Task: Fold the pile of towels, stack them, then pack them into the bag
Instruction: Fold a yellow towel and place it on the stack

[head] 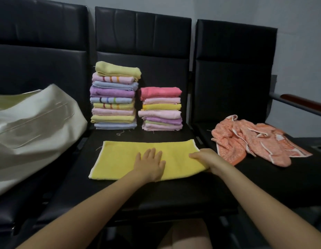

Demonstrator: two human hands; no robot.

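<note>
Left hand (151,163) flat on yellow towel (120,160); bag (39,121) contents unclear.

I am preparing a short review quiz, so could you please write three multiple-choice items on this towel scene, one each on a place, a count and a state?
1. Where does the orange towel lie?
A. on the right seat
B. in the bag
C. on a stack

2. How many folded stacks stand on the middle seat?
A. one
B. two
C. four

3. What is the left hand doing?
A. hanging idle
B. lifting the bag
C. pressing flat on the yellow towel

Answers: 1 A, it lies crumpled there; 2 B, a taller stack beside a shorter stack; 3 C, straight fingers rest on the cloth.
</note>
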